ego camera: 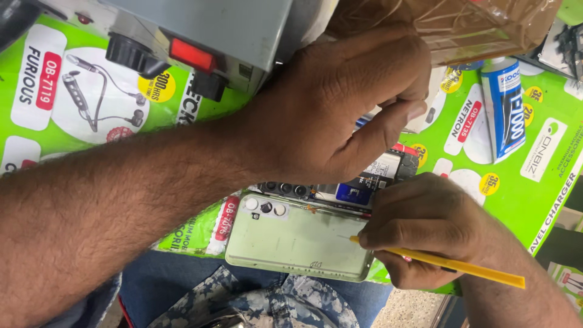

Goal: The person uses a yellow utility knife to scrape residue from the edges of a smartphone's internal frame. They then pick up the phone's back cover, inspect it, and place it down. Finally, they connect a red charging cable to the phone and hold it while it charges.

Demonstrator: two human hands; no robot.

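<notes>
Yellow tool [449, 265] pinched by right hand [425, 228]; left hand [340, 103] apparently clamps opened phone [340, 191]. Slip could scratch green cover [297, 240] at desk [534, 182] edge.

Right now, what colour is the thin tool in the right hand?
Yellow: the thin tool in the right hand, seen in the head view.

left hand [340, 103] curled, right hand [425, 228] — fingers pinched

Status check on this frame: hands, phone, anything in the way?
Right hand grips yellow pry tool, tip at pale green back cover. Left hand presses on opened phone. Left forearm hides part of the green mat.
</notes>
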